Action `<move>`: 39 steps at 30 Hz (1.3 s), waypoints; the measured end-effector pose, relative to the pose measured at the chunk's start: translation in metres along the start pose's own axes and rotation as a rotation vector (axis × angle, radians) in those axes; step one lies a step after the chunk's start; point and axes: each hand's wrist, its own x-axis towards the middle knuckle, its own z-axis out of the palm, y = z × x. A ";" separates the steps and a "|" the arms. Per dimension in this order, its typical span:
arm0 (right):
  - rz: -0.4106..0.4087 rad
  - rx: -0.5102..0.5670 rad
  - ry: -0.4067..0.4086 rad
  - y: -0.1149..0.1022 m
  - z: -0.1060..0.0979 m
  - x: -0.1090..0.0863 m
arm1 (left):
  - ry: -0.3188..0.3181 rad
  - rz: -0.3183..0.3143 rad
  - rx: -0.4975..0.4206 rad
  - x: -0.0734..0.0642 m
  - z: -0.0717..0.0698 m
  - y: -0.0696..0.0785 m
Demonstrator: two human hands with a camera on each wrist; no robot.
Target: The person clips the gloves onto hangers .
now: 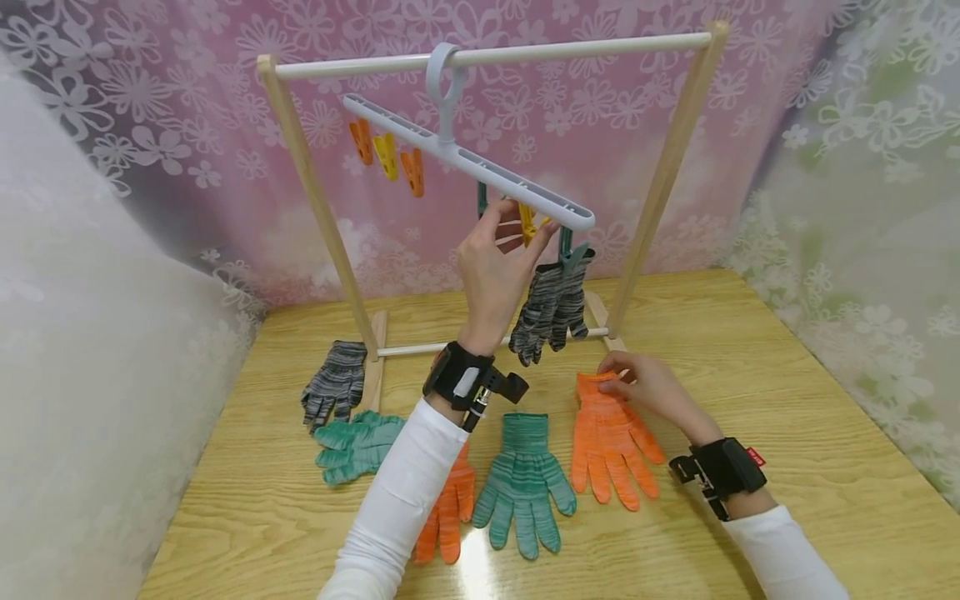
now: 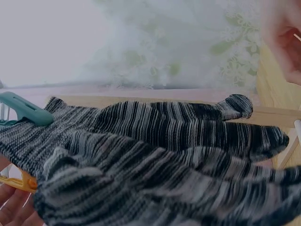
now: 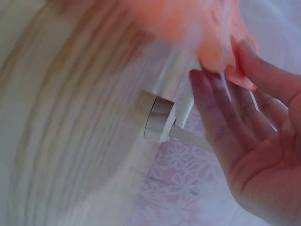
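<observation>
- Overall, in the head view, a pale grey-blue plastic hanger (image 1: 450,150) hangs by its ring from the white rod (image 1: 570,55) of a light wooden stand (image 1: 675,158) on a wood-grain table (image 1: 750,358).
- Still in that view, the person's left hand (image 1: 495,267) is raised, thumb and fingers bent to pinch a yellow plastic clip (image 1: 527,227) under the hanger. The right hand (image 1: 660,392) is low, pinching the cuff of a bright orange knit glove (image 1: 611,425) lying on the table.
- As for progress, a black-and-grey striped knit glove (image 1: 551,304) already hangs from a dark green clip (image 1: 566,242) near the hanger's end. Unhung on the table are the orange glove, a mottled green glove (image 1: 525,483), another green one (image 1: 367,446), a second orange one (image 1: 450,500) partly behind the sleeve, and a striped grey one (image 1: 337,383). Hanging looks early, with most gloves left.
- From the left wrist, striped knit fills the lower half, the green clip biting its cuff; fingertips show beside the yellow clip.
- From the right wrist, blurred, thumb and half-extended fingers meet at the orange fabric; their exact grip is hard to tell.
</observation>
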 end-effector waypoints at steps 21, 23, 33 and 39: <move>-0.108 0.265 0.288 -0.033 -0.035 0.061 | -0.050 -0.020 -0.106 0.004 -0.013 -0.003; -0.119 0.274 0.317 -0.041 -0.033 0.068 | -0.055 -0.016 -0.114 0.004 -0.013 -0.003; -0.170 0.348 0.387 -0.079 -0.035 0.090 | -0.059 0.017 -0.137 0.005 -0.015 -0.006; -0.208 0.363 0.402 -0.089 -0.038 0.098 | -0.065 0.008 -0.153 0.005 -0.016 -0.008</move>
